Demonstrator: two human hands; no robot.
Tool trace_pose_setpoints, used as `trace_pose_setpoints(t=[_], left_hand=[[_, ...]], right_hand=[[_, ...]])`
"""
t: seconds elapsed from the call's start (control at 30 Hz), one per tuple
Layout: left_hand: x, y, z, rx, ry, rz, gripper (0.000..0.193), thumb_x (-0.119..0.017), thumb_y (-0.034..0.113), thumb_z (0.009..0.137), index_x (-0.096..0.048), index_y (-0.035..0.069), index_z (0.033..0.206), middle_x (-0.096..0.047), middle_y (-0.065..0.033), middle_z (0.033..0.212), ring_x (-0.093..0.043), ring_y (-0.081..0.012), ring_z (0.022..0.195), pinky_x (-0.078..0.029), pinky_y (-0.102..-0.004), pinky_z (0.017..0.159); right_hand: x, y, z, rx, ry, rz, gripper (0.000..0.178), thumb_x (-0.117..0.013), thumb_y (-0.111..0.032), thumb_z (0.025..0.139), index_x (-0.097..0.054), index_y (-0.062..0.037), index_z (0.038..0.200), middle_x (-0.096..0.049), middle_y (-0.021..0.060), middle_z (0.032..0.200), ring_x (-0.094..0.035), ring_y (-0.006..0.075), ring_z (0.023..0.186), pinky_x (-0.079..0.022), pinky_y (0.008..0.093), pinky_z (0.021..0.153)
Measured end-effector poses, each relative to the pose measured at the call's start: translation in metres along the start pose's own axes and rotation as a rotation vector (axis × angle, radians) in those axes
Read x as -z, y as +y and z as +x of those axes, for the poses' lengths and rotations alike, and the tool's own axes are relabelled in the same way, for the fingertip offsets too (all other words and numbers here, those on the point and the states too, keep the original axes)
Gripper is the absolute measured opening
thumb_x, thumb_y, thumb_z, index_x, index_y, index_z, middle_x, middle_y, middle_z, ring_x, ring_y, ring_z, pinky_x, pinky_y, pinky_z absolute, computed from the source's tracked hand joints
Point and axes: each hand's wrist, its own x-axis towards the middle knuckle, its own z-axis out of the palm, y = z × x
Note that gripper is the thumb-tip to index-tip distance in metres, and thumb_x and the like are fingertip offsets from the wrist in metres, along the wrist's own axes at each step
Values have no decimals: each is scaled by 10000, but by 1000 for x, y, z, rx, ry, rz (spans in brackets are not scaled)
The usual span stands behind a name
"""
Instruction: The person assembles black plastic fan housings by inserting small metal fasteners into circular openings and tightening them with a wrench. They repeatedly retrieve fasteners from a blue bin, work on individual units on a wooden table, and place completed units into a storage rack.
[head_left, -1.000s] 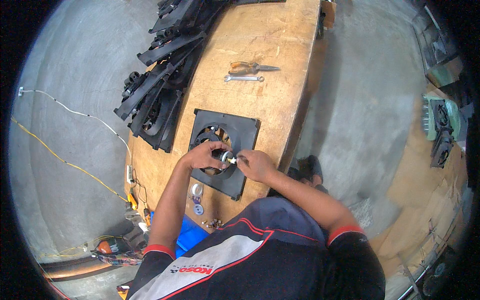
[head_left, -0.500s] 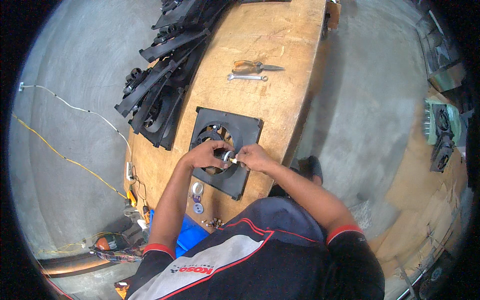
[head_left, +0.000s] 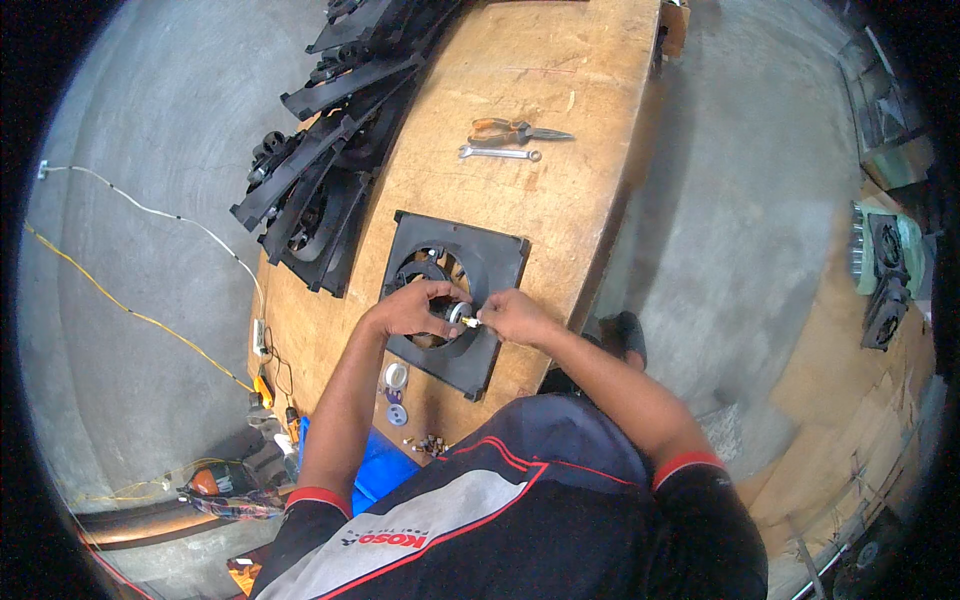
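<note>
Your left hand (head_left: 408, 310) is closed around the small silver hub (head_left: 457, 314) at the centre of the black square fan frame (head_left: 500, 262), while your right hand (head_left: 512, 316) pinches a thin yellow-tipped tool (head_left: 472, 321) against that hub; both grips are shut on what they hold. The frame lies flat on the wooden bench (head_left: 560, 80), near its front edge and right in front of you. Farther out: small washers and discs (head_left: 396, 385) just left of the frame, a stack of black fan frames (head_left: 320, 170) along the bench's left edge, and pliers (head_left: 515, 130) beside a wrench (head_left: 498, 153) well apart toward the far end.
</note>
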Motion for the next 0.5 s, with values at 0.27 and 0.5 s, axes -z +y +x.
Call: trace_pose_setpoints(t=[0.27,0.5], left_hand=[[-5,3,-5,-76,79,95,544,-824,180,695,-643,69,1196,-683,-89,1125,-631,-206,1042,-488,-332,936],[-26,-13,-9,-310,330,285,518,-709,279,672,-662,118,1163,-690,-107,1092,-641,-280,1049,-424,-398,964]], right_hand=[[-29,-5,-44,158,35,204,256,-585,-257,981,-595,-33,859,-554,-2,649,-523,113,570,-432,314,529],[14,-14,-23,175,397,-383,267,-576,-274,935,-615,-10,944,-675,176,798,-657,367,725,-495,456,651]])
